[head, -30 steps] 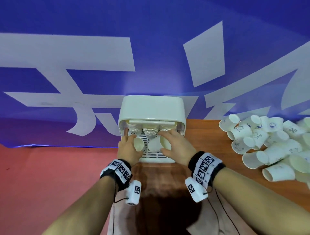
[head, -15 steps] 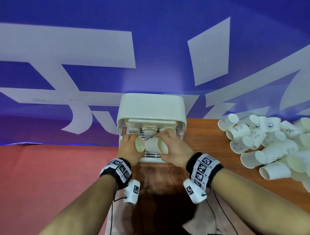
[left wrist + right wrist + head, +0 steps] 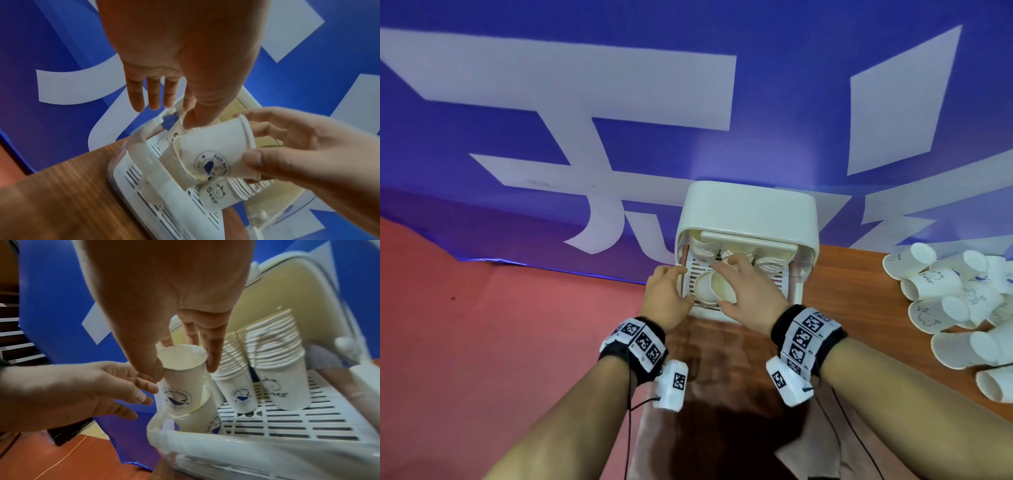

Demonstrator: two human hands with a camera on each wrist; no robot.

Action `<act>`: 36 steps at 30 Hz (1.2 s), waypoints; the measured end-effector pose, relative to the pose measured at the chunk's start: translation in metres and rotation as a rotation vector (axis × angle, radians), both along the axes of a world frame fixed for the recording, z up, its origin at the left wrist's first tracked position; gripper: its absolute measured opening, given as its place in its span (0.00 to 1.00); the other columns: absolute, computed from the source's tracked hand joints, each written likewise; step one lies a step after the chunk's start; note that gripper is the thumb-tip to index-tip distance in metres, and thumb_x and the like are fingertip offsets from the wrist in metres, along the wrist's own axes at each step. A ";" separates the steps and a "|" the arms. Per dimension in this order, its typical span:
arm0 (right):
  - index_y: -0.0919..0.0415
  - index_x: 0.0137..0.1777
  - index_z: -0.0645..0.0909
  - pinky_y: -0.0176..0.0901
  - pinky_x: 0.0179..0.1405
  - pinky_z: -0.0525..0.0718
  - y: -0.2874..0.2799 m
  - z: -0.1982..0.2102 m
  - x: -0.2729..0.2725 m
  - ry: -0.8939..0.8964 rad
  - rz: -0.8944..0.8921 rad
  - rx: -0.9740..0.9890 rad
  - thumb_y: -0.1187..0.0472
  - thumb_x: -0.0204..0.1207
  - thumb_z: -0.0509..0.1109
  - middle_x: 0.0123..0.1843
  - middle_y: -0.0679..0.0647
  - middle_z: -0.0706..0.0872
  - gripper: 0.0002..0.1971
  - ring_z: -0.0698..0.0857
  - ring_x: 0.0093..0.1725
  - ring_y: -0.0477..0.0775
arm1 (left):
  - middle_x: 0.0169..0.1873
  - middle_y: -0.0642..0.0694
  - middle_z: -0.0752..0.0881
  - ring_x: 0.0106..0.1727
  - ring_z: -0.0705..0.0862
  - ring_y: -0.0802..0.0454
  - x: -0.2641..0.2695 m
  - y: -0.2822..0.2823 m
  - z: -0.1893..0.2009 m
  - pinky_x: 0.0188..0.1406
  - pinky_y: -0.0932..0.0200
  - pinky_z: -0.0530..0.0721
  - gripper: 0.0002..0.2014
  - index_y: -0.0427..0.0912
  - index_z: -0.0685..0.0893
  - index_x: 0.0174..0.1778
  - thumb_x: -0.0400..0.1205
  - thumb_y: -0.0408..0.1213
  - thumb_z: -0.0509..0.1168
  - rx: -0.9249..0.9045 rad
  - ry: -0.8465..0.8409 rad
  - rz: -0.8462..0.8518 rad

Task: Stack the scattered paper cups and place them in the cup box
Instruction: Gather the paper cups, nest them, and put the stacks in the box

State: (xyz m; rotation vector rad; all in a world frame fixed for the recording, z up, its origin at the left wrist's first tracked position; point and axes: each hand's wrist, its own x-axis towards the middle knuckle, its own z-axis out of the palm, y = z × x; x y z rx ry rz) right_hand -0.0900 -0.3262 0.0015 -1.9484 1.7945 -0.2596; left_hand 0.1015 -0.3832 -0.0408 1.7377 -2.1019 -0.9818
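Note:
The cream cup box [image 3: 746, 212] stands open on the wooden table, with stacks of paper cups [image 3: 283, 378] leaning on its slatted tray [image 3: 308, 421]. My right hand [image 3: 726, 277] pinches the rim of a white whale-print cup [image 3: 180, 386] between thumb and fingers. That cup's base sits inside a second cup [image 3: 203, 418], which lies tilted in the tray's left front corner. My left hand [image 3: 678, 284] hovers just left of both cups with its fingers [image 3: 154, 95] straight and holding nothing. A "Bear" stack [image 3: 216, 194] lies right beside them.
A heap of loose white paper cups [image 3: 962, 308] covers the table's right side. The blue banner [image 3: 585, 137] hangs close behind the box. Left of the table [image 3: 842, 291] the red floor [image 3: 482, 342] shows below.
Before, each hand held one cup over the tray. Now the right hand's cup is pushed into the other cup, and the left hand has let go and opened.

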 end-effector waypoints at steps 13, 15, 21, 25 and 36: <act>0.51 0.82 0.65 0.49 0.63 0.77 -0.029 -0.030 0.023 0.129 0.036 0.101 0.48 0.75 0.74 0.76 0.53 0.70 0.36 0.76 0.70 0.60 | 0.63 0.44 0.79 0.65 0.78 0.44 0.026 -0.007 0.003 0.68 0.55 0.74 0.20 0.44 0.84 0.63 0.74 0.34 0.70 0.023 0.056 0.070; 0.51 0.82 0.65 0.50 0.64 0.78 -0.030 -0.035 0.023 0.131 0.031 0.116 0.47 0.75 0.74 0.76 0.53 0.70 0.36 0.74 0.71 0.59 | 0.63 0.45 0.79 0.65 0.77 0.44 0.027 -0.007 0.002 0.67 0.58 0.73 0.20 0.44 0.84 0.63 0.74 0.34 0.70 0.024 0.062 0.068; 0.53 0.81 0.66 0.49 0.70 0.75 -0.031 -0.047 0.024 0.076 -0.008 0.120 0.49 0.75 0.76 0.77 0.51 0.69 0.37 0.72 0.74 0.57 | 0.62 0.47 0.77 0.66 0.77 0.45 0.030 -0.009 -0.002 0.63 0.63 0.71 0.19 0.46 0.84 0.62 0.74 0.34 0.69 0.027 0.063 0.069; 0.53 0.80 0.68 0.48 0.69 0.75 -0.031 -0.049 0.023 0.077 -0.006 0.116 0.49 0.75 0.75 0.76 0.49 0.70 0.35 0.72 0.73 0.56 | 0.63 0.46 0.77 0.67 0.76 0.46 0.030 -0.008 0.000 0.63 0.64 0.69 0.19 0.46 0.83 0.63 0.76 0.34 0.69 0.029 0.054 0.069; 0.48 0.79 0.68 0.51 0.66 0.77 -0.003 -0.008 0.007 -0.007 -0.057 0.038 0.45 0.75 0.74 0.76 0.49 0.71 0.33 0.73 0.73 0.56 | 0.66 0.45 0.77 0.66 0.77 0.45 0.012 0.015 0.043 0.69 0.54 0.74 0.23 0.46 0.82 0.67 0.74 0.35 0.69 -0.015 0.032 0.018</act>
